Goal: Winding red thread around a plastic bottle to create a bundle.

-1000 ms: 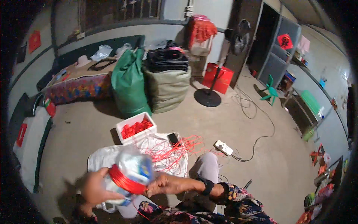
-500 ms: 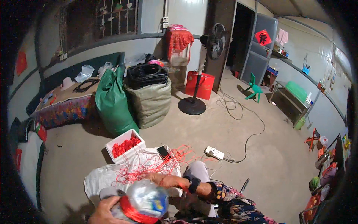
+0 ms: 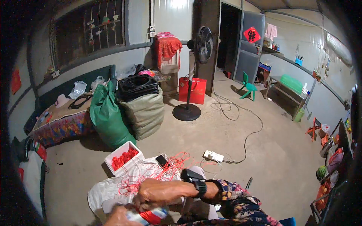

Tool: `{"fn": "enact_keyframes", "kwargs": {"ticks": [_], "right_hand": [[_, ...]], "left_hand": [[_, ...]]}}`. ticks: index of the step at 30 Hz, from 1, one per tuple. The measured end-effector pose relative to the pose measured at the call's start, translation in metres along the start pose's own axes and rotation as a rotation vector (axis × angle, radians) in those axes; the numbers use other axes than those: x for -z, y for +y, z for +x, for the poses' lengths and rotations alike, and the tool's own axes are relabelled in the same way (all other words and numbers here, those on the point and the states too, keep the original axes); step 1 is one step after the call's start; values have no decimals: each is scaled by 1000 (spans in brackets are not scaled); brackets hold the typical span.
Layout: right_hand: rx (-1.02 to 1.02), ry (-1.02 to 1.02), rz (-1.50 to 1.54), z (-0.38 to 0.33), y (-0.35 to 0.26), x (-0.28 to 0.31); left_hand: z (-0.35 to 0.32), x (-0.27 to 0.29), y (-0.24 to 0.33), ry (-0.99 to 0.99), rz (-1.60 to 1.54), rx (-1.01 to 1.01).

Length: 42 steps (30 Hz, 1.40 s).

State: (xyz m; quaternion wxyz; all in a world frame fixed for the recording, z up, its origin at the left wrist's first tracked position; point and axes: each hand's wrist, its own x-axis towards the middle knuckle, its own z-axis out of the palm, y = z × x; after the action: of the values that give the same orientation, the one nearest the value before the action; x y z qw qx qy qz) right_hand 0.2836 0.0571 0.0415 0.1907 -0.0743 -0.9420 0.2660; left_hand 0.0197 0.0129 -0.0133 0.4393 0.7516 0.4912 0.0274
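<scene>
Right hand (image 3: 158,193) reaching across from the lower right, black wristwatch (image 3: 196,180) on its wrist, fingers curled down and closed on the top of a bundle wound with red tape (image 3: 149,216) at the bottom edge of the view. Left hand (image 3: 118,218) coming up from below, only partly in view, cupped under the same bundle; cannot tell how firmly closed. Just beyond the hands, a white sheet (image 3: 102,192) spread on the concrete floor (image 3: 264,165), loose red strings (image 3: 158,173) tangled across it, a phone (image 3: 162,161) lying near its far edge. White tray of red pieces (image 3: 122,157) at the sheet's far left corner. Farther off, green sack (image 3: 107,116), grey sack (image 3: 145,111), standing fan (image 3: 196,75).
</scene>
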Motion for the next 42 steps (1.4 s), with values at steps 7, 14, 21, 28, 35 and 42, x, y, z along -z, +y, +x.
{"fn": "enact_keyframes", "kwargs": {"ticks": [7,14,21,28,35,42], "right_hand": [[-60,250,719,-33,72,-73],[-108,119,186,-15,28,-45],[-136,37,503,17,30,-1],[-192,112,932,-16,76,-97],[-13,29,172,18,-2,1],[-521,-80,834,13,62,-60]], "left_hand": [[-27,19,33,76,-328,-242],[-7,44,0,361,-576,-47],[-17,17,27,-29,-132,-301],[-33,32,26,360,-694,-280],[-14,36,-22,115,-284,-59],[-30,10,18,-57,-94,-261]]}}
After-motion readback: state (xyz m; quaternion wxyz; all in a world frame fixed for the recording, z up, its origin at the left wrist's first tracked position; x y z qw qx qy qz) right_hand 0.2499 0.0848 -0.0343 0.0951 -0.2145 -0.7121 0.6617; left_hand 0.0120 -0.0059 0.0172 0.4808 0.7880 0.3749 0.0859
